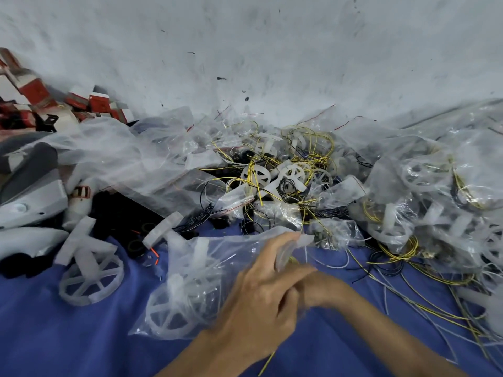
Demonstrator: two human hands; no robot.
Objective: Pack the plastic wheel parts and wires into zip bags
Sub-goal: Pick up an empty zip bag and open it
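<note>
On the cloth (81, 338), the left hand (261, 292) pinches a bag (196, 257) of wheels (166, 314); the right hand (326, 291) is half hidden, its grip unclear.

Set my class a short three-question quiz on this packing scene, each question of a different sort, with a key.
1. True or false: the zip bag held by the left hand already contains a white wheel.
2. What colour is the cloth? A red, B blue, C green.
3. Fill in: the loose wheel lies to the bag's ___.
Key: 1 true; 2 B; 3 left.
</note>
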